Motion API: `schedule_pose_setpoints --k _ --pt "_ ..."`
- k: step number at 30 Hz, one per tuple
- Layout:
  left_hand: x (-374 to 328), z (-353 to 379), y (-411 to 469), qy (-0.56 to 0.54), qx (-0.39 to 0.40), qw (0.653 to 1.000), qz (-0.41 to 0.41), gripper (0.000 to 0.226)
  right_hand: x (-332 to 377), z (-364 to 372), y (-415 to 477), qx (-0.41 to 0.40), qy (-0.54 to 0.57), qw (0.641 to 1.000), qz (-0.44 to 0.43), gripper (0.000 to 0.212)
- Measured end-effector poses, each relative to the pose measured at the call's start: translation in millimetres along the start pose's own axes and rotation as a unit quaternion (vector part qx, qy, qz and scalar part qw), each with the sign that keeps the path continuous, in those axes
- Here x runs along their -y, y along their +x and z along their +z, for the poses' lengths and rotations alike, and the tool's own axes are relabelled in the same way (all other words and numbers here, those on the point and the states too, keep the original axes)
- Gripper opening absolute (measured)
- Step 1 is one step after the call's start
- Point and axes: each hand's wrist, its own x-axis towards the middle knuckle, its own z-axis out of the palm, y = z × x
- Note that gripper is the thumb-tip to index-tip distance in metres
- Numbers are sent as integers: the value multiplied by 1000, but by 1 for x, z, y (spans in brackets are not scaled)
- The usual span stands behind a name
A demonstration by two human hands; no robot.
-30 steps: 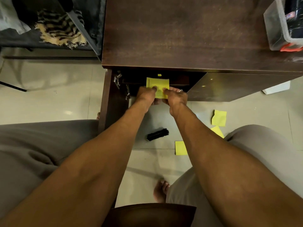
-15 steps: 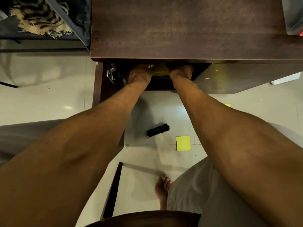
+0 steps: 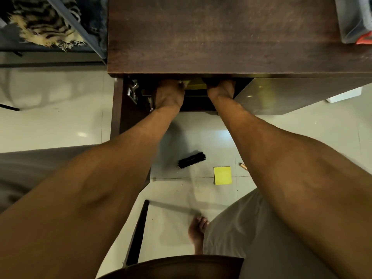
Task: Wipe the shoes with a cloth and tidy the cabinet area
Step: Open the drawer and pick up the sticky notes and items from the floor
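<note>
Left hand point(image 3: 169, 93) and right hand point(image 3: 220, 89) reach into the cabinet point(image 3: 221, 37) at upper centre, either side of a yellow cloth point(image 3: 194, 84). Their fingers are hidden, so I cannot tell the grip. No shoes show. A brush point(image 3: 191, 160) and a yellow square point(image 3: 222, 175) lie on the floor mid-frame, so tidying looks unfinished. Only a thin yellow strip of cloth shows.

1. We saw a dark brown wooden cabinet top point(image 3: 221, 37) with a streaked grain.
2. A strip of bright yellow cloth point(image 3: 194, 84) showed in the black shadow under it.
3. A square yellow sheet point(image 3: 222, 175) lay on the pale cream glossy floor tiles point(image 3: 50, 121), which had thin grey joints.
4. The short black bristle brush point(image 3: 191, 160) was black all over.
5. A fringed cream fabric point(image 3: 44, 27) bore black tiger stripes.
6. The clear plastic box point(image 3: 350, 21) had an orange-red clasp.
7. The loose beige trousers point(image 3: 231, 234) were plain.
</note>
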Motion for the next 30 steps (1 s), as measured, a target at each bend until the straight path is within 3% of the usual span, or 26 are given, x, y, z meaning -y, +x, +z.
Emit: schedule_pose_setpoints --k 4,8,11,12,14,16,20,25,30 --pt "0 -1 -29 -49 -14 999 -14 29 -4 -31 -29 23 -4 998 -51 31" --pt "-2 19 -72 -94 8 995 -33 13 -23 -47 -65 93 31 995 -36 12" --pt "6 56 -99 -112 69 990 -46 3 -56 -48 -82 105 -22 994 -12 25" --pt "9 71 -107 -94 97 990 -42 9 -72 -46 -88 100 -32 994 3 22" --pt "19 103 -120 -72 156 985 -19 21 -116 -37 -93 81 -31 995 50 5" --pt "29 133 -131 -37 225 974 12 28 -159 -22 -95 40 -14 995 91 23" --pt "48 188 -150 35 309 949 49 32 -207 0 -82 3 14 983 183 31" --pt "60 250 -156 177 296 928 140 36 -241 10 -37 -39 2 971 235 28" --pt "80 305 -165 293 247 892 238 45 -278 2 3 -156 -67 955 242 34"
